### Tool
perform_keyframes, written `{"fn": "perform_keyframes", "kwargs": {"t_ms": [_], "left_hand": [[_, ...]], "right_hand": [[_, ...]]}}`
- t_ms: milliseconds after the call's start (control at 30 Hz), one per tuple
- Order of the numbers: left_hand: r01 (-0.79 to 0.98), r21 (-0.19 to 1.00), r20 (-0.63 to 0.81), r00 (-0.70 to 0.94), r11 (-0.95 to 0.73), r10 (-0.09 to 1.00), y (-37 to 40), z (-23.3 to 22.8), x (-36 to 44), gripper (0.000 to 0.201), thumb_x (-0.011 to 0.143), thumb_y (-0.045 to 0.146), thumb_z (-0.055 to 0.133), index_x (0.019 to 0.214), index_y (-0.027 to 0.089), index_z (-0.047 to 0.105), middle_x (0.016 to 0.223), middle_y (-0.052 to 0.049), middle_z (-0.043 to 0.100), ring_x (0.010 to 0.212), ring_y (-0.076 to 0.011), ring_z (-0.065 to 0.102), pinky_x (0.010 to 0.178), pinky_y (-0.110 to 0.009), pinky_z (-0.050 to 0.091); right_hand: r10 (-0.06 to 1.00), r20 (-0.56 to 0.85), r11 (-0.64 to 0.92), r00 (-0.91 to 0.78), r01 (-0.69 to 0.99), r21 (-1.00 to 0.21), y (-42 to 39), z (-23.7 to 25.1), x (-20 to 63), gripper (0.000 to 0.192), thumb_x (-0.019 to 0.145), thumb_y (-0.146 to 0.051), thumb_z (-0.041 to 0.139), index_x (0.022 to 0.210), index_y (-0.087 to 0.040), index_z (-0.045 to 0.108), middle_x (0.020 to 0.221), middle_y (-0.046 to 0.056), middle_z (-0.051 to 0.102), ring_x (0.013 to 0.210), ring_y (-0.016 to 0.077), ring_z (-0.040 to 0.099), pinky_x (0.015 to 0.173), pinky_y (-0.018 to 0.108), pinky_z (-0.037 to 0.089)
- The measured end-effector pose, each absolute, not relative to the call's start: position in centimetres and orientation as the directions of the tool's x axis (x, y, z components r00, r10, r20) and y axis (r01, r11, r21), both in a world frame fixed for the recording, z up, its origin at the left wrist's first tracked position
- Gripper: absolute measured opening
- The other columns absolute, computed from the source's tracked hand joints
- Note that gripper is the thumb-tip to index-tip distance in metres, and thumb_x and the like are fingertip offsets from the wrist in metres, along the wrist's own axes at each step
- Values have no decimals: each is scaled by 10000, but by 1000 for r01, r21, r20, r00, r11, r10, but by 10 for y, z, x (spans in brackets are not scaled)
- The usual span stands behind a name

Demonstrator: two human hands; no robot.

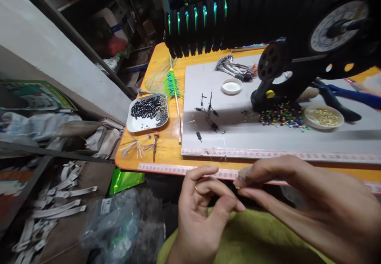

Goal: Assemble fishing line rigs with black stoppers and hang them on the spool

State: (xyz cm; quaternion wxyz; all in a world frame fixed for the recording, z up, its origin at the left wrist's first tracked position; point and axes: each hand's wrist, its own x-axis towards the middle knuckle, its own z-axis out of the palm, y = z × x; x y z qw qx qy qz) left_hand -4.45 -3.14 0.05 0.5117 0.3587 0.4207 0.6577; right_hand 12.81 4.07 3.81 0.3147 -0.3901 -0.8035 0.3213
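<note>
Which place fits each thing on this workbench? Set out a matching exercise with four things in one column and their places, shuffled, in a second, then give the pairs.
Things
1. white tray of black beads
2. small white lid
3. dish of brass-coloured bits
4. coloured beads

Places
A. loose on the grey mat, by the foot of the black tool
B. far right of the grey mat, near the blue-handled pliers
C. on the orange table, left of the mat
D. upper middle of the mat, standing alone

Pairs: 1-C, 2-D, 3-B, 4-A
</note>
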Motion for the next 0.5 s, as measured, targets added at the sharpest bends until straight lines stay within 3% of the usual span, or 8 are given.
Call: {"fn": "perform_keyframes", "kwargs": {"t_ms": [267, 500], "left_hand": [[-417, 904, -1, -215, -91, 977, -34, -1, -43, 346, 899, 186, 742, 1199, 254, 585, 744, 34, 719, 674, -90, 715, 702, -167, 573], [-390, 909, 64, -220, -148, 974, -31, 0, -44, 352, 916, 164, 722, 1219, 305, 613, 767, 52, 732, 719, -72, 724, 752, -159, 576]], "right_hand": [[742, 259, 583, -619, 404, -705, 46, 49, 122, 247, 926, -301, 645, 1108, -394, 506, 934, -52, 726, 741, 174, 739, 605, 229, 620], [728, 265, 606, -633, 413, -680, 42, 46, 125, 202, 926, -307, 651, 1091, -381, 562, 875, -60, 735, 647, 164, 712, 576, 237, 585]]}}
